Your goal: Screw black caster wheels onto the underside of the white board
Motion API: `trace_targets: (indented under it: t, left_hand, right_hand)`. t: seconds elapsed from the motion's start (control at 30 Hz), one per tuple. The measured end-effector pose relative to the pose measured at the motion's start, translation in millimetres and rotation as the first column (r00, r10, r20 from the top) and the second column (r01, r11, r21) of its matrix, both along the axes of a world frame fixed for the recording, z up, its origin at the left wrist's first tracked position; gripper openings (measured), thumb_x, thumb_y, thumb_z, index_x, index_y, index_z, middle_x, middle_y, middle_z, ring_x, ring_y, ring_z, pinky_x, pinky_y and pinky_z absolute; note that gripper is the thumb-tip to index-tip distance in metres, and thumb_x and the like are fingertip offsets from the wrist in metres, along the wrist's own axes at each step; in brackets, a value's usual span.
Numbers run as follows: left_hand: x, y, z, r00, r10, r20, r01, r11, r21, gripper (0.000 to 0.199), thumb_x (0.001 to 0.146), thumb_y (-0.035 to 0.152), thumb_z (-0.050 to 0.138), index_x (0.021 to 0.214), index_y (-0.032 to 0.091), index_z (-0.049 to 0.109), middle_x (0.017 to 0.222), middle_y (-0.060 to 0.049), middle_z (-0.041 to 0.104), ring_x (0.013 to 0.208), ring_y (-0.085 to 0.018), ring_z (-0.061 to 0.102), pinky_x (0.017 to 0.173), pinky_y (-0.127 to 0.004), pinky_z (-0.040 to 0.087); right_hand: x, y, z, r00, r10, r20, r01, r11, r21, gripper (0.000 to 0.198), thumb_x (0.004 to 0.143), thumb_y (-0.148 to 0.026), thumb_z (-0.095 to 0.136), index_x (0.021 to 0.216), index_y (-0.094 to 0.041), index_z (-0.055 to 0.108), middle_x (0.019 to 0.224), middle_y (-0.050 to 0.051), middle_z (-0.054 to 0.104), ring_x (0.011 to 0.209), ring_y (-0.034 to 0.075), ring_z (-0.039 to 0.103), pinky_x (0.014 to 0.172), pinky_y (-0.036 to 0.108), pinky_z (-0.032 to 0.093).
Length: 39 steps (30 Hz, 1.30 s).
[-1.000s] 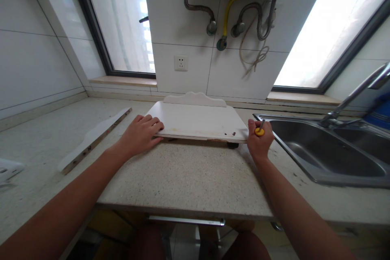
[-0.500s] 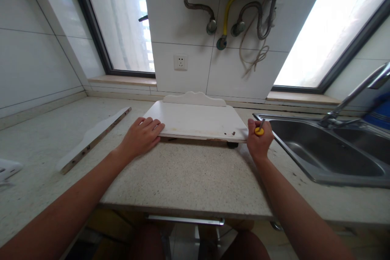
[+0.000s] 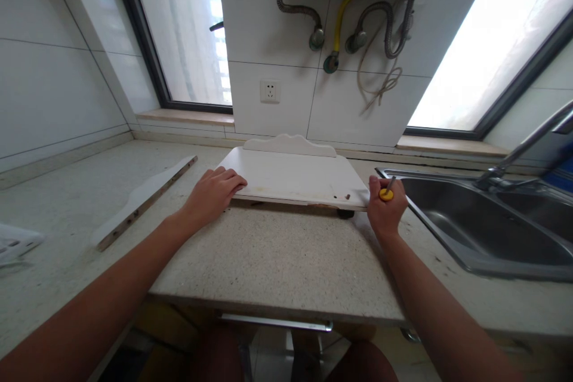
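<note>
A white board [image 3: 290, 174] with a scalloped raised back edge lies on the counter, slightly raised at the front. My left hand [image 3: 218, 190] grips its front left corner, fingers over the top. At the right front corner my right hand [image 3: 388, 206] is closed around a screwdriver [image 3: 386, 194], its yellow part and metal shaft showing above the fist. That hand also rests against the board's edge. Two small marks or holes show near the board's right front, and a dark foot [image 3: 345, 213] sticks out beneath. The front edge is chipped there.
To the left lies a narrow white scalloped panel [image 3: 147, 200] with holes along its edge. A white object [image 3: 18, 243] sits at the far left. A steel double sink [image 3: 447, 250] with a faucet [image 3: 514, 155] stands right. Pipes and a socket [image 3: 270, 91] are on the wall.
The view has shifted slightly, so everything appears a little further right. Both hands keep their places at the board, and the screwdriver stays in my right hand.
</note>
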<state>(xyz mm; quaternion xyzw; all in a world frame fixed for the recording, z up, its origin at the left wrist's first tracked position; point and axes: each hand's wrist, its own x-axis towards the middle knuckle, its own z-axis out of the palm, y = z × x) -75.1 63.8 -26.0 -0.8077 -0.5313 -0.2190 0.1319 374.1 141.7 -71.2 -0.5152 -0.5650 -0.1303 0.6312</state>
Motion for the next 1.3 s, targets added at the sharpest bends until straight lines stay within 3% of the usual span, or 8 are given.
trace_targets:
  t: [0.23, 0.4, 0.6, 0.8, 0.93, 1.03, 1.17, 1.3]
  left_hand:
    - [-21, 0, 31.7, 0.906, 0.226, 0.358, -0.247, 0.969, 0.014, 0.033, 0.113, 0.035, 0.051, 0.132, 0.021, 0.073, 0.124, -0.01, 0.081, 0.098, -0.027, 0.071, 0.095, -0.042, 0.056]
    - [-106, -1, 45.8, 0.771, 0.599, 0.214, -0.563, 0.8, -0.21, 0.033, 0.102, 0.045, 0.063, 0.115, 0.021, 0.081, 0.111, -0.012, 0.083, 0.093, -0.033, 0.072, 0.083, -0.047, 0.053]
    - [-150, 2, -1.6, 0.781, 0.623, 0.042, -0.567, 0.736, -0.37, 0.021, 0.074, 0.046, 0.082, 0.07, 0.026, 0.08, 0.08, -0.016, 0.081, 0.063, -0.03, 0.069, 0.066, -0.043, 0.052]
    - [-145, 5, 13.5, 0.788, 0.615, 0.033, -0.593, 0.772, -0.227, 0.039, 0.092, 0.059, 0.066, 0.097, 0.026, 0.085, 0.094, -0.022, 0.084, 0.067, -0.033, 0.071, 0.066, -0.045, 0.054]
    - [-106, -11, 54.5, 0.961, 0.275, 0.038, -0.215, 0.825, -0.522, 0.034, 0.093, 0.055, 0.067, 0.092, 0.029, 0.088, 0.087, -0.011, 0.085, 0.074, -0.031, 0.078, 0.069, -0.04, 0.056]
    - [-57, -32, 60.0, 0.989, -0.026, 0.146, 0.131, 0.606, -0.785, 0.04, 0.097, 0.053, 0.067, 0.125, 0.035, 0.088, 0.111, -0.006, 0.09, 0.097, -0.029, 0.085, 0.083, -0.036, 0.063]
    - [5, -44, 22.7, 0.976, -0.203, 0.079, 0.203, 0.719, -0.665, 0.048, 0.103, 0.051, 0.064, 0.143, 0.031, 0.08, 0.15, -0.01, 0.08, 0.133, -0.032, 0.077, 0.111, -0.041, 0.059]
    - [41, -32, -28.4, 0.994, -0.075, -0.08, 0.038, 0.921, -0.388, 0.048, 0.112, 0.042, 0.053, 0.146, 0.017, 0.075, 0.151, -0.022, 0.076, 0.141, -0.04, 0.072, 0.119, -0.053, 0.055]
  right_hand:
    - [2, 1, -3, 1.0, -0.008, 0.014, 0.008, 1.0, 0.014, 0.047, 0.108, -0.061, 0.067, 0.093, -0.017, 0.065, 0.088, 0.0, 0.064, 0.083, 0.015, 0.063, 0.084, 0.034, 0.057]
    - [2, 1, -2, 1.0, -0.008, 0.019, 0.007, 1.0, 0.019, 0.047, 0.108, -0.061, 0.067, 0.091, -0.018, 0.064, 0.086, 0.0, 0.063, 0.081, 0.014, 0.061, 0.083, 0.033, 0.056]
    - [1, 1, 0, 1.0, -0.002, 0.013, 0.002, 1.0, 0.016, 0.049, 0.106, -0.064, 0.068, 0.089, -0.018, 0.063, 0.085, -0.001, 0.062, 0.08, 0.014, 0.06, 0.084, 0.034, 0.055]
    - [2, 2, -2, 1.0, -0.005, 0.025, 0.005, 1.0, 0.016, 0.048, 0.107, -0.062, 0.068, 0.089, -0.018, 0.063, 0.086, 0.0, 0.062, 0.081, 0.015, 0.061, 0.084, 0.034, 0.056]
    - [3, 2, -2, 1.0, 0.0, 0.028, 0.0, 1.0, 0.009, 0.048, 0.108, -0.063, 0.066, 0.09, -0.018, 0.063, 0.086, 0.0, 0.062, 0.081, 0.015, 0.061, 0.084, 0.034, 0.056]
    - [2, 2, -2, 1.0, 0.002, 0.021, -0.002, 1.0, 0.004, 0.047, 0.108, -0.062, 0.066, 0.091, -0.018, 0.064, 0.087, 0.0, 0.062, 0.081, 0.014, 0.061, 0.083, 0.033, 0.056]
    - [2, 1, -2, 1.0, 0.011, 0.007, -0.011, 1.0, -0.004, 0.045, 0.109, -0.059, 0.067, 0.096, -0.017, 0.066, 0.09, 0.001, 0.065, 0.083, 0.015, 0.063, 0.083, 0.033, 0.058]
    - [2, 3, -3, 1.0, 0.025, 0.003, -0.025, 1.0, -0.003, 0.04, 0.109, -0.055, 0.069, 0.1, -0.016, 0.069, 0.094, 0.002, 0.068, 0.086, 0.015, 0.066, 0.085, 0.034, 0.061]
